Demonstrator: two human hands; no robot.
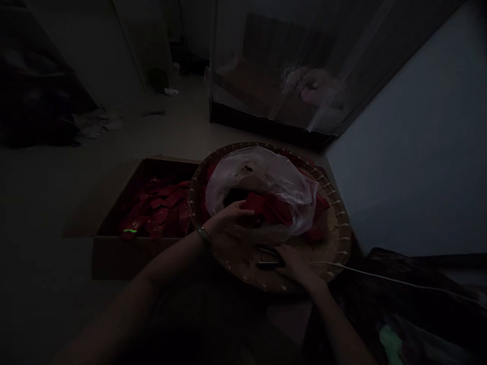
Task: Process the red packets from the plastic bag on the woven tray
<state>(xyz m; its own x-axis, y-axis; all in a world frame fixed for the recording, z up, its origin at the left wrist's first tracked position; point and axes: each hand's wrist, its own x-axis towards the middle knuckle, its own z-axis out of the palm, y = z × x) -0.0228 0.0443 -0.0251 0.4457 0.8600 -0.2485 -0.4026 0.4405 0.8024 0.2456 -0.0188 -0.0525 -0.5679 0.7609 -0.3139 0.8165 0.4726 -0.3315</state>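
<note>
The view is very dark. My left hand point(236, 212), with a bracelet at the wrist, is closed on a red packet point(254, 204) at the mouth of a clear plastic bag point(266, 167). More red packets lie in that bag. Lower on the round woven tray point(335, 230), my right hand point(289, 259) is closed around a dark, two-armed tool that looks like a hair straightener point(269, 264). Its two arms point left and stand apart, with nothing visible between them. A white cord point(357, 269) runs from near this hand to the right.
Left of the tray stands an open cardboard box point(122, 258) holding many shiny red packets point(160, 208). A pale wall point(418, 152) rises on the right. Behind, a bed hangs with sheer netting point(274, 61). A light green item point(391, 342) lies at lower right.
</note>
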